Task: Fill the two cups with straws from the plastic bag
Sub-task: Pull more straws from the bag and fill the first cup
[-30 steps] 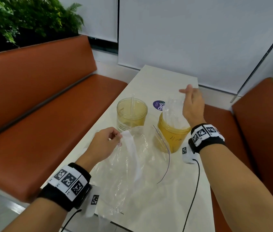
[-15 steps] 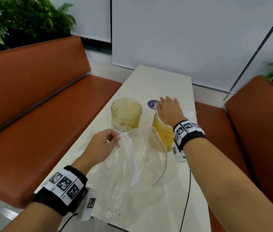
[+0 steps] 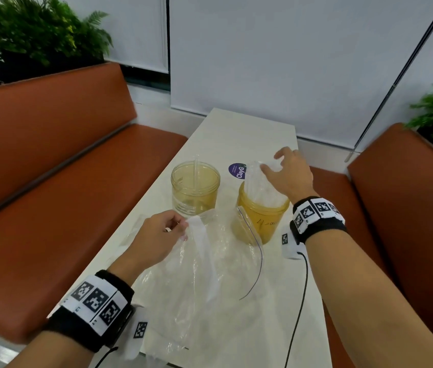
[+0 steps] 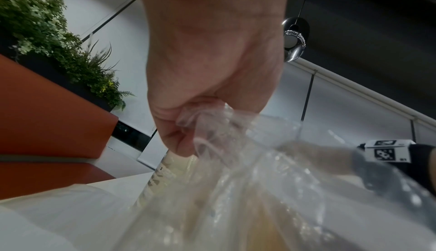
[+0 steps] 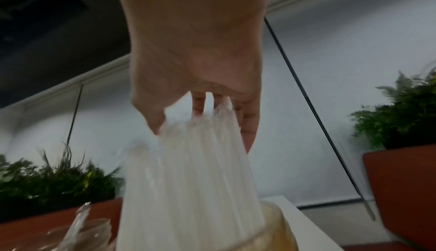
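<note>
Two clear cups stand on the white table [image 3: 239, 134]. The left cup [image 3: 195, 192] holds one clear straw [image 3: 197, 168]. The right, amber cup [image 3: 263, 221] holds a thick bundle of straws [image 3: 256, 187], seen from below in the right wrist view as a white bundle of straws [image 5: 195, 171]. My right hand [image 3: 276, 166] is above this cup, thumb and fingers closed around the straw tops [image 5: 200, 124]. The crumpled plastic bag [image 3: 210, 274] lies in front of the cups. My left hand [image 3: 181, 229] pinches its upper edge [image 4: 188, 124], and the bag [image 4: 235, 189] hangs below the fingers.
Orange benches [image 3: 51, 160] flank the narrow table on both sides. A round purple sticker [image 3: 237, 170] lies behind the cups. A black cable [image 3: 299, 301] runs from my right wrist down the table. Plants [image 3: 24, 35] stand behind the left bench.
My right hand dropped onto the right cup half a second ago and has now risen again, with the straw tops between its fingers. The left hand kept its pinch on the bag.
</note>
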Tool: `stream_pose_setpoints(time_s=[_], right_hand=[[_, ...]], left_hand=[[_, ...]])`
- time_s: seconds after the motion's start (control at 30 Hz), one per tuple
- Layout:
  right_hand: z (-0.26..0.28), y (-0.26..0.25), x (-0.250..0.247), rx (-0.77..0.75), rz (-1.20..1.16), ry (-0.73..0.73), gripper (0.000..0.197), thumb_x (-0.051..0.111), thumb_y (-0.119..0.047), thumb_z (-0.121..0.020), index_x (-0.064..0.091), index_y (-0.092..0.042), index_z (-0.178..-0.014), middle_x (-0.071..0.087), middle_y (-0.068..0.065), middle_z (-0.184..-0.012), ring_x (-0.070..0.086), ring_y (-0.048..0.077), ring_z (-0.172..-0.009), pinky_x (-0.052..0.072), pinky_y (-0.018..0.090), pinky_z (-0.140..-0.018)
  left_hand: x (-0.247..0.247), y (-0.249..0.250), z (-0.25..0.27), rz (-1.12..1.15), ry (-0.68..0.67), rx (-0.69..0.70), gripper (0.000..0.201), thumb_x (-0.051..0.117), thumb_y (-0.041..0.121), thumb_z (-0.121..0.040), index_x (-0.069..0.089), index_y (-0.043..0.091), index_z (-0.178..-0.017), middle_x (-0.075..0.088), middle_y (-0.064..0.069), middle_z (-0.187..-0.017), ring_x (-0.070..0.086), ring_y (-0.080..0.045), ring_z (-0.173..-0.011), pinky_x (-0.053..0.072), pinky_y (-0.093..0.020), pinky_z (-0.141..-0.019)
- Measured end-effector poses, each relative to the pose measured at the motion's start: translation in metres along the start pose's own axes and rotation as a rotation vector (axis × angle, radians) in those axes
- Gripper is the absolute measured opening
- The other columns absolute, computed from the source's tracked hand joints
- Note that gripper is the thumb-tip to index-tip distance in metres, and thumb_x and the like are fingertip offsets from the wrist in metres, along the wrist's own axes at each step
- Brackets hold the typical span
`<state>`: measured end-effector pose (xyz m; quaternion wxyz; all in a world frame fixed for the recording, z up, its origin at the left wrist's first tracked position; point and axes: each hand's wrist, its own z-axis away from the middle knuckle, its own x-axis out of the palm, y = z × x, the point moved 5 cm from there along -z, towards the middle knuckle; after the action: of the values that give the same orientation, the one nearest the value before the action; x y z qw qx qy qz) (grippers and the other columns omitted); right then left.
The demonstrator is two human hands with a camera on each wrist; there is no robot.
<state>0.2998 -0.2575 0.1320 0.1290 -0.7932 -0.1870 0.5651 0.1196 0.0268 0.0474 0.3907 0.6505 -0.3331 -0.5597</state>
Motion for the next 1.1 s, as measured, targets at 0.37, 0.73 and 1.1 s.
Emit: stream_pose_setpoints(time_s=[0.37, 0.73, 1.1], right_hand=[[-0.012, -0.004, 0.006, -0.114, 0.06, -0.123, 0.061, 0.079, -0.05, -0.07, 0.051, -0.028, -0.12, 0.048, 0.004, -0.126, 0.054, 0.031, -0.119, 0.051, 0.044, -0.088], [-0.012, -0.013, 0.02, -0.07, 0.07, -0.141, 0.062, 0.073, -0.058, -0.075, 0.042, -0.029, -0.12, 0.049, 0.003, -0.126, 0.057, 0.034, -0.111, 0.047, 0.052, -0.098], [-0.003, -0.023, 0.033, -0.109, 0.315, -0.248, 0.051, 0.045, -0.064, -0.096, 0.048, -0.045, -0.143, 0.04, -0.001, -0.155, 0.041, 0.037, -0.138, 0.032, 0.058, -0.11]], left_hand=[[0.002, -0.004, 0.001, 0.055, -0.042, -0.006, 0.022, 0.06, 0.022, -0.1, 0.066, 0.017, -0.079, 0.075, 0.003, -0.074, 0.052, -0.024, -0.061, 0.045, -0.033, -0.056], [0.008, -0.004, -0.004, 0.052, -0.092, 0.0, 0.018, 0.059, 0.024, -0.1, 0.066, 0.018, -0.084, 0.075, 0.006, -0.074, 0.055, -0.02, -0.061, 0.048, -0.036, -0.057], [0.011, -0.006, -0.012, 0.058, -0.142, 0.015, 0.017, 0.06, 0.025, -0.099, 0.066, 0.019, -0.084, 0.076, 0.006, -0.075, 0.057, -0.024, -0.064, 0.049, -0.036, -0.057]])
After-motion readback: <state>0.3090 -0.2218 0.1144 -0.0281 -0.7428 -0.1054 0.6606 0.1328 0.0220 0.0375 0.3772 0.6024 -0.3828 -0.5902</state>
